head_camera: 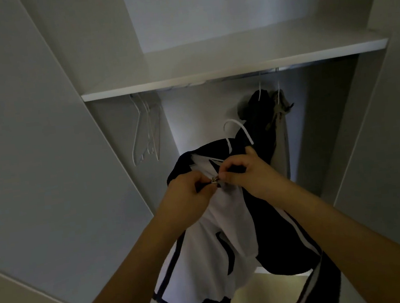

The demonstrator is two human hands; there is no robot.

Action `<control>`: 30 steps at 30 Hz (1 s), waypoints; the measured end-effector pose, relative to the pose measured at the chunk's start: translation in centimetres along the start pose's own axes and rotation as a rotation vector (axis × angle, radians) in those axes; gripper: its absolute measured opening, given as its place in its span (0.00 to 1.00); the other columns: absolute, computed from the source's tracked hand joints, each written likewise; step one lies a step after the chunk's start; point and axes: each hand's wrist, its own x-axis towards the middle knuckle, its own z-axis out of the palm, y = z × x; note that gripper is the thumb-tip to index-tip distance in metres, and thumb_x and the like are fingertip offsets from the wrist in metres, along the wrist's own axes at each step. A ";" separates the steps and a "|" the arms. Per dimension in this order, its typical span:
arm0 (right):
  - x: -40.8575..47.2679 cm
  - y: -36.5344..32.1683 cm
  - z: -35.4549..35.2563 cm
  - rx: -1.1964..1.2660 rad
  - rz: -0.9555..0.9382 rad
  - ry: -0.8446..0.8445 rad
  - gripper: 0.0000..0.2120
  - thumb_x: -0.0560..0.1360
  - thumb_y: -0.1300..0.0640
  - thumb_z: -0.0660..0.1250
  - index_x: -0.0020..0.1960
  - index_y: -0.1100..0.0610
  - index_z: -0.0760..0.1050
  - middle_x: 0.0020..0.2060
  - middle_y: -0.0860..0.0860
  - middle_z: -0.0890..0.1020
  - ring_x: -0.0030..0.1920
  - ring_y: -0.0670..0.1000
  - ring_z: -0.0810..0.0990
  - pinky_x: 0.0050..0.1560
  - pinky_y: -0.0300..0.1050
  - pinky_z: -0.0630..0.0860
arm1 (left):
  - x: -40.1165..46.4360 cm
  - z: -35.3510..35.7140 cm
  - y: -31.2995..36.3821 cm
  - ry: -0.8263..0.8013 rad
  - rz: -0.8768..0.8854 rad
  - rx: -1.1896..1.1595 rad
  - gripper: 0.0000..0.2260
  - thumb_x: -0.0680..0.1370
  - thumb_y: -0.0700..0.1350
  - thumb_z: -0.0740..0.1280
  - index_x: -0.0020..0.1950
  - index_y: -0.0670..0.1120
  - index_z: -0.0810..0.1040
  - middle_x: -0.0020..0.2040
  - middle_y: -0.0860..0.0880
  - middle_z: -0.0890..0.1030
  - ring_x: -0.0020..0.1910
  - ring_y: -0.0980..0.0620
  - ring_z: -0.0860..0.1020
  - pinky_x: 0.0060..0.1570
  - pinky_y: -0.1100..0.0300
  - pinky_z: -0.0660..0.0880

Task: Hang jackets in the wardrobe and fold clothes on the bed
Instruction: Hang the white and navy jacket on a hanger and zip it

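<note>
A dark navy and white zip jacket (219, 246) hangs in front of me on a white hanger (237, 128), held up before the open wardrobe. My left hand (186, 197) pinches the jacket's front at the metal zipper pull (214, 180). My right hand (248, 170) pinches the other front edge right beside the zipper, its fingers curled. The hanger's hook stands free above the collar, below the rail.
Under the white wardrobe shelf (234, 69), several empty white hangers (145, 130) hang on the left. A dark jacket (259, 109) and a grey-olive garment (281, 117) hang on the right. Wardrobe side panels stand close at both sides.
</note>
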 end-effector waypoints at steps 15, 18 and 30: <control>-0.4 -0.1 0.3 -0.021 0.017 0.050 0.07 0.77 0.58 0.67 0.43 0.48 0.77 0.52 0.49 0.64 0.50 0.40 0.69 0.48 0.14 0.60 | -1.4 -1.3 1.2 -0.252 -0.409 -0.527 0.10 0.80 0.45 0.66 0.51 0.38 0.80 0.45 0.43 0.79 0.44 0.48 0.76 0.43 0.58 0.72; -0.3 -0.5 0.6 -0.017 0.002 0.009 0.06 0.78 0.57 0.66 0.44 0.48 0.77 0.49 0.47 0.65 0.49 0.36 0.69 0.53 0.20 0.63 | -0.8 -0.2 1.5 -0.293 -0.346 -0.585 0.06 0.79 0.41 0.65 0.45 0.40 0.78 0.39 0.45 0.77 0.39 0.49 0.75 0.41 0.58 0.72; -0.8 -1.0 -0.2 0.015 0.242 -0.121 0.10 0.78 0.49 0.65 0.41 0.51 0.80 0.66 0.51 0.68 0.62 0.43 0.66 0.50 0.19 0.57 | -1.2 2.3 -0.7 -0.037 -0.352 -0.569 0.09 0.81 0.43 0.63 0.47 0.39 0.79 0.41 0.41 0.79 0.39 0.54 0.78 0.41 0.63 0.76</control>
